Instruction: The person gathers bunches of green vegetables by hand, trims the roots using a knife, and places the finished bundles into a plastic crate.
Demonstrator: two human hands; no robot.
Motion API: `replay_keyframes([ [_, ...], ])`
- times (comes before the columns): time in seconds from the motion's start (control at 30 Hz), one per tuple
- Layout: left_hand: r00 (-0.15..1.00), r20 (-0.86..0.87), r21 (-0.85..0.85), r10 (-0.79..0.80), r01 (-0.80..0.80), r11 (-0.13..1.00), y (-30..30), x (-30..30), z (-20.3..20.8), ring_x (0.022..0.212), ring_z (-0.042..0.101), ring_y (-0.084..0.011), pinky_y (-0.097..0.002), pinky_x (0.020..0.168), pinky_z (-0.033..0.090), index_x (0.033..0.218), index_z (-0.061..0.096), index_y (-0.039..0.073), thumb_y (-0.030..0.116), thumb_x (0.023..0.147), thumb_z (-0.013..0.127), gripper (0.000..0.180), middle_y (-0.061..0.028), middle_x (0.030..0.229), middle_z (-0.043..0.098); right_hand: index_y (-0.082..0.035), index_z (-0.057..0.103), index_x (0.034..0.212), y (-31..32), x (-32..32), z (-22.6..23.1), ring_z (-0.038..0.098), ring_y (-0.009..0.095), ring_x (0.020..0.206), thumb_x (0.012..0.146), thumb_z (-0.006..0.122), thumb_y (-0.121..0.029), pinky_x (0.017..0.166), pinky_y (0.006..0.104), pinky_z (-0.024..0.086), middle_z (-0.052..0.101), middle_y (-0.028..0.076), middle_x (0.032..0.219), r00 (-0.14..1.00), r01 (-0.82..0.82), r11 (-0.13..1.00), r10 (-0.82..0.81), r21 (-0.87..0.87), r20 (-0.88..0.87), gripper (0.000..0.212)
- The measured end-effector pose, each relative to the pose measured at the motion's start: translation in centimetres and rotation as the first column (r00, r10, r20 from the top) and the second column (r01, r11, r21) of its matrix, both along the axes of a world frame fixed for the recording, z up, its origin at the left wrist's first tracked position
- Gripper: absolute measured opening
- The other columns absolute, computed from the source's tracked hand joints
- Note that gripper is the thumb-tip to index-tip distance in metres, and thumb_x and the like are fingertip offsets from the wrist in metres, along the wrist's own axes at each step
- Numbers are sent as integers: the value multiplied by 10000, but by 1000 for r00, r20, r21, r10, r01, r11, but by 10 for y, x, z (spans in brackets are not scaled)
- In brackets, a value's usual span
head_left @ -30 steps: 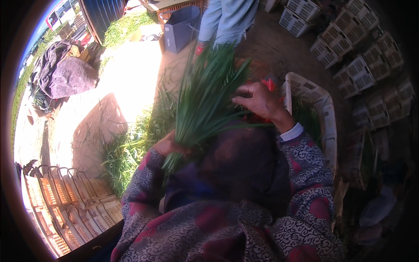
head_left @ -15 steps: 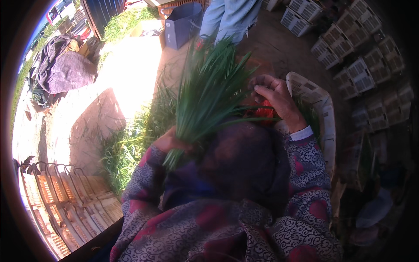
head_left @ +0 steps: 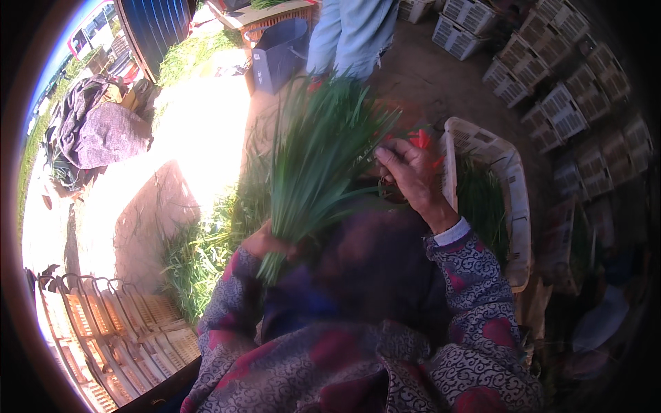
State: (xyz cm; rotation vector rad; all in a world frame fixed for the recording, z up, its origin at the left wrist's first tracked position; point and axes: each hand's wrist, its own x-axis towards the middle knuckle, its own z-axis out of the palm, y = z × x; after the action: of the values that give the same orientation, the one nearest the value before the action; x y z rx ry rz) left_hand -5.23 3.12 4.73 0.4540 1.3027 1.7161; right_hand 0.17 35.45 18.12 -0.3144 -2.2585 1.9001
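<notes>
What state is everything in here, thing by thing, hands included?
Bunch: gathered at its lower end, fanned toward the tips.
Left hand: closed around the bunch's lower part.
Right hand: fingers curled; whether they pinch a leaf is unclear.
White crate: open-topped, with greens inside.
Loose leaves: strewn in a heap.
Grey bin: upright, open-topped.
Far-right crates: stacked.
Cloth: heaped.

Sunlight (head_left: 206,131) bleaches the floor (head_left: 224,155) at ten o'clock; shade (head_left: 447,89) lies at one. A blue ribbed panel (head_left: 158,38) stands toward eleven, stacked plastic crates (head_left: 566,113) at two.
</notes>
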Motion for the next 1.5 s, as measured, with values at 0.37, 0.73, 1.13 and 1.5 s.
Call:
replay_keyframes([
  [0.37,984,162,151,-76,51,987,1,8,4,534,541,-235,-343,493,396,1175,590,-84,111,591,761,639,-172,684,604,-46,524,1405,76,-1,15,630,109,759,963,659,-70,658,233,508,652,19,888,990,13,981,15,196,-140,463],
  [0.73,966,228,129,-126,98,987,7,13,11,535,543,-239,-350,503,417,1157,584,-104,104,596,752,621,-185,688,604,-42,625,1227,53,-25,-18,669,248,860,955,641,-260,769,382,531,680,113,963,904,137,428,316,893,-289,349],
  [1.13,956,294,164,6,-57,985,-6,16,14,539,535,-236,-355,500,415,1194,572,-105,42,615,726,617,-195,725,608,-34,542,1398,74,23,-18,675,119,916,972,669,-187,697,266,538,669,68,1203,884,-426,904,411,25,224,470],
  [1.5,998,3,-25,-60,60,998,-1,9,33,662,641,-223,-328,586,518,1228,591,-31,-70,723,712,521,-131,838,661,-75,649,1170,33,19,4,660,138,742,1014,620,-204,630,273,513,698,50,937,991,-34,822,-46,-568,-126,205],
])
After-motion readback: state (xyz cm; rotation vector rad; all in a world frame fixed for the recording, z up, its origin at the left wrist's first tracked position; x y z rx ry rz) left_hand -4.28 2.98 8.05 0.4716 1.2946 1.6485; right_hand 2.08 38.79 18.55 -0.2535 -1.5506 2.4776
